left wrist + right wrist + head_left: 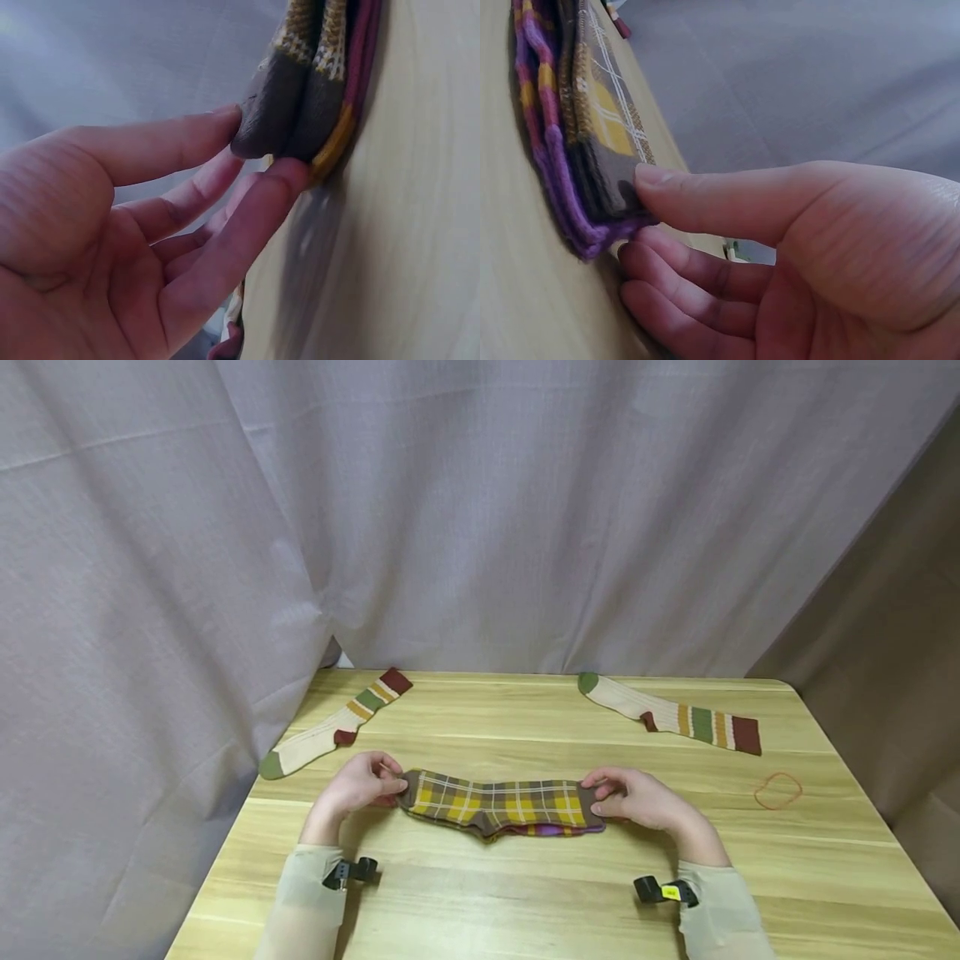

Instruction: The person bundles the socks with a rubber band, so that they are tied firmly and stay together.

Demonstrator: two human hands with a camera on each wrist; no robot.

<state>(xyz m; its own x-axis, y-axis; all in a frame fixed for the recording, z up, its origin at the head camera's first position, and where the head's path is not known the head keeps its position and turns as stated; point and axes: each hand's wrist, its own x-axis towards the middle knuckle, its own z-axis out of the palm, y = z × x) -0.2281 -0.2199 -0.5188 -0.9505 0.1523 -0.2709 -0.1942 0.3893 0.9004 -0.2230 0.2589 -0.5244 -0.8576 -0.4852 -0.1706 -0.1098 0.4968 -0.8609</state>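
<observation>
A stack of socks lies across the middle of the table, with a yellow and brown plaid sock (517,803) on top. Under it a purple, maroon and orange sock (557,176) shows along the edge; the wrist views show several layers. At the left end, my left hand (358,787) pinches the plaid sock's grey-brown tip (274,101) between thumb and fingers. My right hand (641,800) holds the stack's other end, thumb on the plain brown band (615,180) and fingertips at the underside. How firmly each layer is gripped is hidden.
A cream sock with green, orange and maroon bands (315,745) lies at the back left. Its match (660,710) lies at the back right. An orange rubber band (777,774) rests on the wooden table (480,902) at right. Grey curtains (480,510) hang behind.
</observation>
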